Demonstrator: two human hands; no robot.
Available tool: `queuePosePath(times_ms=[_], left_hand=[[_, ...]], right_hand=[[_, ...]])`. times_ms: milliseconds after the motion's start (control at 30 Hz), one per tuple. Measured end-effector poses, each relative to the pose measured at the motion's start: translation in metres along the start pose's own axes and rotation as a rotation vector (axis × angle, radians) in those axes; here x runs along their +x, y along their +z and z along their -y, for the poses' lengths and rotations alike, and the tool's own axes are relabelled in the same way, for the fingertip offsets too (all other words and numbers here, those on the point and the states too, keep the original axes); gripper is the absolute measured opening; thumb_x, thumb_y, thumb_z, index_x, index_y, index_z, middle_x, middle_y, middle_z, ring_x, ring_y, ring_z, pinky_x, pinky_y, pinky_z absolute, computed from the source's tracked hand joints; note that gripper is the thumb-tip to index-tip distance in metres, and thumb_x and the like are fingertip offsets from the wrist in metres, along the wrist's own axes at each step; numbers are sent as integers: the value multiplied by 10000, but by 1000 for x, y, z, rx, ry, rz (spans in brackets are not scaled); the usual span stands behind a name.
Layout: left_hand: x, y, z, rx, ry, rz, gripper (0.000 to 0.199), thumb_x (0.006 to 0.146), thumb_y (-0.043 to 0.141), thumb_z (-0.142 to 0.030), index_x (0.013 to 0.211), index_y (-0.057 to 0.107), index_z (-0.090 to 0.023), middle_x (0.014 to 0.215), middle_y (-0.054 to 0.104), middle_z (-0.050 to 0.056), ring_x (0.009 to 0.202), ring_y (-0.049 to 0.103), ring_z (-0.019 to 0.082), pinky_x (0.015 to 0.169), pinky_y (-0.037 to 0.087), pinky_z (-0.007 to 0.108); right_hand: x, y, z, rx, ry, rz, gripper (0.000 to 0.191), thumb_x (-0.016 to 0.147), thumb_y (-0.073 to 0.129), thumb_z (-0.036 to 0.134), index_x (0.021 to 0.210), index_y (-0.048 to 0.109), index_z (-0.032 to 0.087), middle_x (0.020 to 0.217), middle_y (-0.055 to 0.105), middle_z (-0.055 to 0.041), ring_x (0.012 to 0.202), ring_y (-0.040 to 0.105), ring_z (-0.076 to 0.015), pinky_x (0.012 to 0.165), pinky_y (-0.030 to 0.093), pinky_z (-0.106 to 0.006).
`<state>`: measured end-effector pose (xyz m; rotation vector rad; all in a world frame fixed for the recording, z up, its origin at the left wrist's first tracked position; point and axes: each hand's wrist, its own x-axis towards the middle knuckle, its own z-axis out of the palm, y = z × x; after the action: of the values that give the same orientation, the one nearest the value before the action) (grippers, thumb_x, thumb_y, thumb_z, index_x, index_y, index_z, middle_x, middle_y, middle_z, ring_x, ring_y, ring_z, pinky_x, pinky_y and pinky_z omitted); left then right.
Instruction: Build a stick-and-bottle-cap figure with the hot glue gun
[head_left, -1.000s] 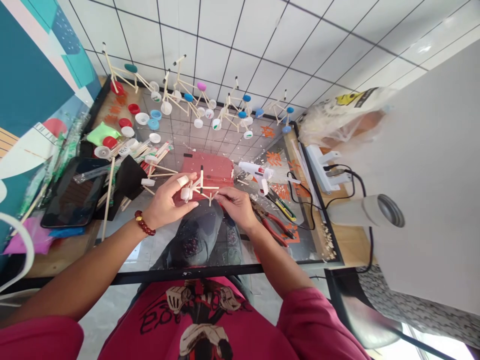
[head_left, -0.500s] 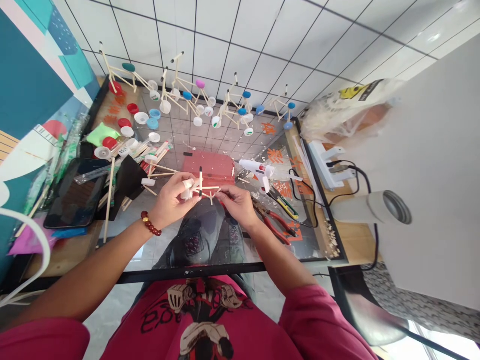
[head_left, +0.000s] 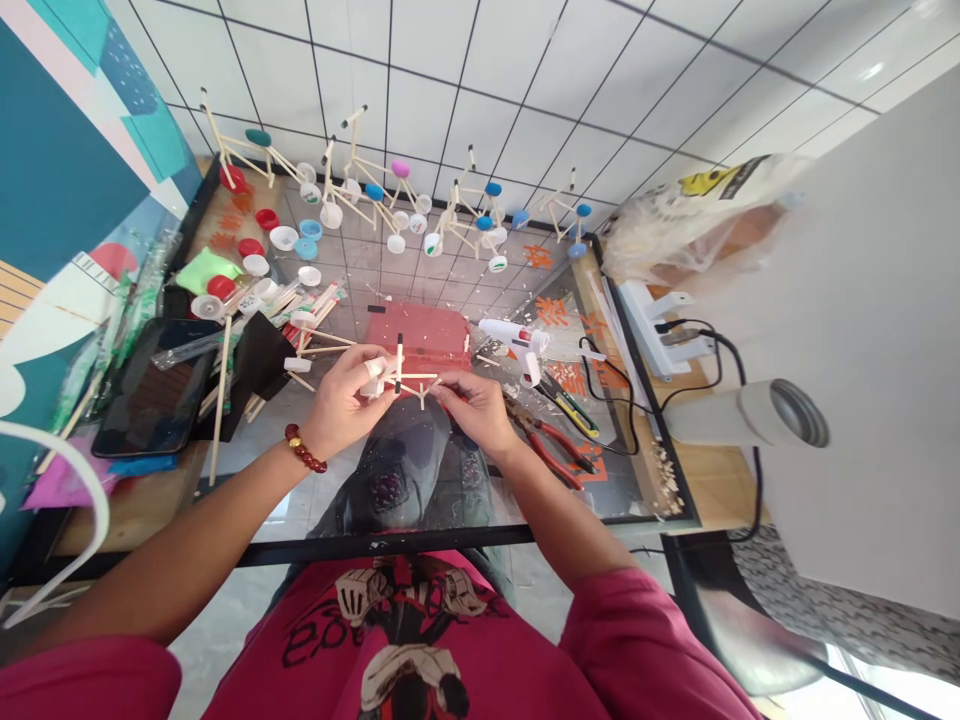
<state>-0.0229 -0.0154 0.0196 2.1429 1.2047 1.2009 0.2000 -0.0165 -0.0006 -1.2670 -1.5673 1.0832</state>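
My left hand (head_left: 346, 402), with a bead bracelet at the wrist, is closed around a small stick model (head_left: 414, 377). A cross stick with black ends (head_left: 400, 352) stands up from the model beside my fingertips. A white part, perhaps a bottle cap, shows between the left fingers, mostly hidden. My right hand (head_left: 478, 408) pinches the model's other side, by a small forked joint of sticks. Both hands hover above the front of the glass table, over my knees. Just behind them lies a red box-like thing (head_left: 420, 332).
A white glue gun (head_left: 517, 345), a cutter (head_left: 566, 402) and red-handled pliers (head_left: 559, 450) lie at right. Several stick tricycles (head_left: 465, 205) line the back. Bottle caps (head_left: 283, 237), sticks and a phone (head_left: 150, 385) crowd the left. A power strip (head_left: 649, 325) is far right.
Both hands keep their hold on the stick model. The black-ended cross stick has shifted very slightly left; little else differs.
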Motion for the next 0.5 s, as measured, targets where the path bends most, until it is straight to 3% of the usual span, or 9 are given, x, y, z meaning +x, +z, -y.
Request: queuePosePath(times_ms=[200, 400, 500], left_hand=[[-2, 1, -2, 35, -29, -2, 311, 858, 679, -199, 1169, 674, -205, 1154, 659, 86, 1115, 648, 238, 994, 545, 410], [-3, 5, -2, 35, -60, 16, 517, 797, 725, -155, 1295, 607, -227, 1246, 639, 89, 1180, 632, 241, 1023, 538, 399], [-2, 9, -1, 41, -49, 11, 461, 809, 718, -153, 1260, 627, -196, 1191, 656, 91, 1129, 651, 235, 983, 550, 385]], right_hand=[[-1, 1, -3, -8, -23, -6, 190, 849, 686, 374, 841, 749, 194, 827, 769, -37, 736, 688, -170, 754, 568, -300], [-2, 2, -1, 29, -7, 4, 170, 860, 675, 348, 852, 746, 194, 804, 761, -28, 740, 692, -163, 748, 554, -284], [-2, 1, -2, 5, -8, 5, 184, 864, 673, 358, 851, 743, 189, 783, 751, -23, 713, 678, -154, 719, 545, -270]])
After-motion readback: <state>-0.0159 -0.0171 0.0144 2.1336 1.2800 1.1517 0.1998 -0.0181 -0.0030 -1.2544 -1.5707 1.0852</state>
